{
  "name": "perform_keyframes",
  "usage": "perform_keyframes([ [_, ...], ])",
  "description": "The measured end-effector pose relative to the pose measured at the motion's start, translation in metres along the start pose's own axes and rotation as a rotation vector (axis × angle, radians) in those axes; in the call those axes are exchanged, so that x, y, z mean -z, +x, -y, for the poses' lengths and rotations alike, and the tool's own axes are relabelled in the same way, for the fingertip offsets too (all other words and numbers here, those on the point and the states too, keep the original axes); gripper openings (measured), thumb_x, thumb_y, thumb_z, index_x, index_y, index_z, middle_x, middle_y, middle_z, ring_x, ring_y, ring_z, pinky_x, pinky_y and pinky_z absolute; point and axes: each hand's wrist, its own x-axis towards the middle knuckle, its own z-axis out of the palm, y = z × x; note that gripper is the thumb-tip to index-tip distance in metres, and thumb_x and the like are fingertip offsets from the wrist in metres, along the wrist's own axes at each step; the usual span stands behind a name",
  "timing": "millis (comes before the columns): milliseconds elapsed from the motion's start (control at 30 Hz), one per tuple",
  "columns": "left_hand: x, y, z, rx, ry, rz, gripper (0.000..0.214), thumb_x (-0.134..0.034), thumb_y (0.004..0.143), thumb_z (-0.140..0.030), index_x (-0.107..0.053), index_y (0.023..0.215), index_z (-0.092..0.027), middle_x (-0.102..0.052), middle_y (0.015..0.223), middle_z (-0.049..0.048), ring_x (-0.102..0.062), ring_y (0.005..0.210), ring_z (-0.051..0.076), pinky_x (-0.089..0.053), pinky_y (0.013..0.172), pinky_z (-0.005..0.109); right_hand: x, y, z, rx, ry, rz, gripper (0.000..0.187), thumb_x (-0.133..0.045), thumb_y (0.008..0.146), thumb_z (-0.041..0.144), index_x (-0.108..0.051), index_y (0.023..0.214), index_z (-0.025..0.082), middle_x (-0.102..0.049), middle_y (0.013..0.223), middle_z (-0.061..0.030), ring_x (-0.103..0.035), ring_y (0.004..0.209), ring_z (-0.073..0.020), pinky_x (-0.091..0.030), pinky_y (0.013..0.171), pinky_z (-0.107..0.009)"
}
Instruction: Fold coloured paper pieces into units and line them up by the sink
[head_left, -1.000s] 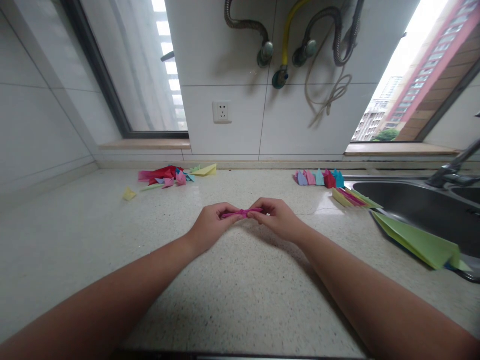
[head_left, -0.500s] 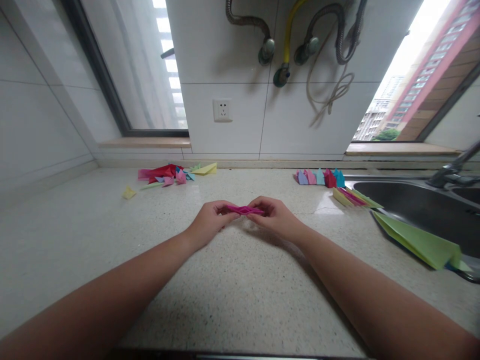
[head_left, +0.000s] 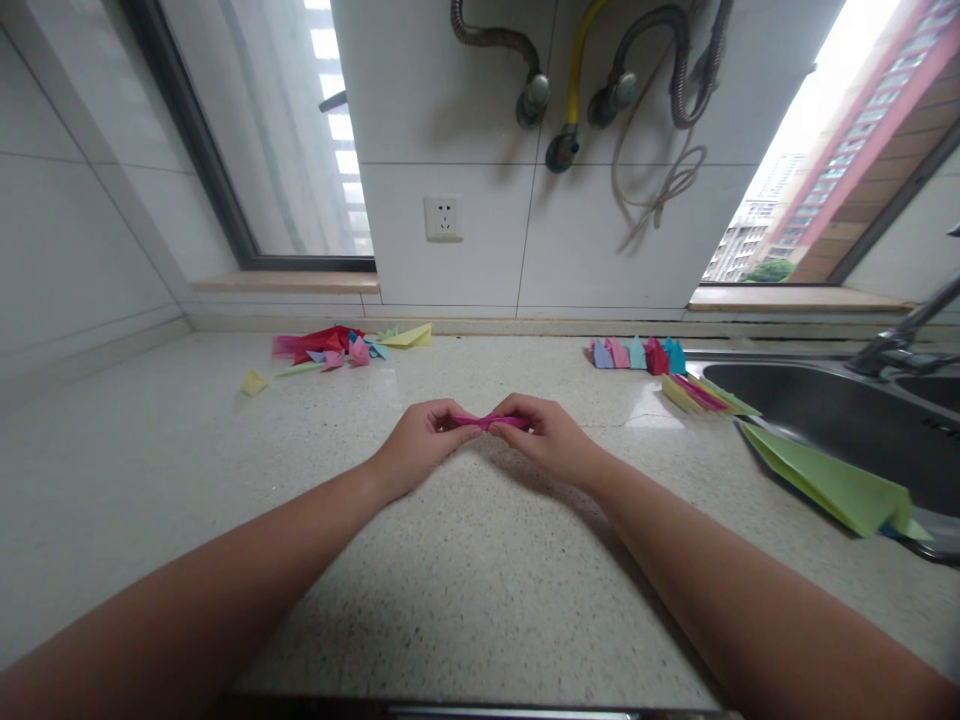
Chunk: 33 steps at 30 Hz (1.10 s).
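Observation:
A small folded piece of pink paper point(head_left: 489, 421) is held between both hands above the middle of the speckled countertop point(head_left: 465, 590). My left hand point(head_left: 417, 442) pinches its left end, fingers closed. My right hand point(head_left: 553, 437) pinches its right end, fingers curled over it. The paper looks flattened into a narrow strip; most of it is hidden by my fingertips.
Loose coloured paper scraps point(head_left: 337, 346) lie at the back left. A row of small folded paper shapes point(head_left: 637, 354) stands at the back right, with flat folded sheets point(head_left: 703, 393) beside it. A green folded sheet point(head_left: 829, 483) rests on the rim of the steel sink point(head_left: 847, 415).
The pink paper opened slightly into a flat diamond shape half a second ago and is now pressed narrow again. Both hands stayed in almost the same place.

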Motion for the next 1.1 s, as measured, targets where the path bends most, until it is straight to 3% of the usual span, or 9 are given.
perform_keyframes([
  [200, -0.001, -0.001, 0.001, 0.025, -0.032, 0.005, 0.022, -0.073, 0.078, -0.038, -0.066, 0.078, -0.016, -0.051, 0.057, -0.0054, -0.044, 0.050, 0.008, -0.031, 0.047, 0.020, -0.001, 0.002, 0.004, -0.012, 0.015, -0.004, 0.014, -0.061, 0.088, 0.028, -0.069, 0.088, 0.017, -0.069, 0.078, -0.0027, -0.059, 0.072, -0.0141, -0.043, 0.067, -0.027],
  [467, -0.001, 0.000, -0.001, 0.035, -0.075, 0.005, 0.020, -0.074, 0.076, -0.035, -0.067, 0.079, -0.016, -0.061, 0.068, -0.0014, -0.049, 0.053, 0.008, -0.039, 0.050, 0.021, 0.000, 0.003, 0.004, -0.038, 0.030, -0.016, 0.012, -0.062, 0.087, 0.027, -0.070, 0.086, 0.018, -0.069, 0.077, -0.0023, -0.058, 0.069, -0.0131, -0.044, 0.065, -0.026],
  [667, 0.002, 0.001, 0.002, 0.039, -0.121, 0.059, 0.027, -0.067, 0.083, -0.041, -0.071, 0.092, -0.015, -0.072, 0.085, 0.0068, -0.050, 0.055, 0.008, -0.039, 0.050, 0.022, -0.003, 0.003, -0.008, -0.186, 0.150, -0.009, 0.020, -0.066, 0.083, 0.036, -0.069, 0.086, 0.017, -0.069, 0.080, -0.0041, -0.056, 0.064, -0.0126, -0.044, 0.058, -0.025],
  [900, 0.002, 0.003, 0.005, 0.063, -0.093, 0.016, 0.032, -0.064, 0.085, -0.045, -0.071, 0.089, -0.014, -0.072, 0.079, 0.0065, -0.050, 0.054, 0.009, -0.038, 0.048, 0.022, -0.004, 0.003, -0.004, -0.266, 0.251, 0.022, 0.027, -0.064, 0.085, 0.042, -0.066, 0.092, 0.016, -0.069, 0.079, -0.0046, -0.056, 0.062, -0.0112, -0.044, 0.058, -0.025],
  [1100, 0.002, 0.003, 0.005, 0.070, -0.134, -0.012, 0.034, -0.060, 0.087, -0.047, -0.071, 0.086, -0.014, -0.071, 0.077, 0.0058, -0.048, 0.052, 0.008, -0.038, 0.047, 0.022, -0.003, 0.003, -0.006, -0.312, 0.228, 0.029, 0.028, -0.059, 0.088, 0.043, -0.065, 0.085, 0.015, -0.069, 0.077, -0.0050, -0.053, 0.059, -0.0102, -0.041, 0.056, -0.024],
])
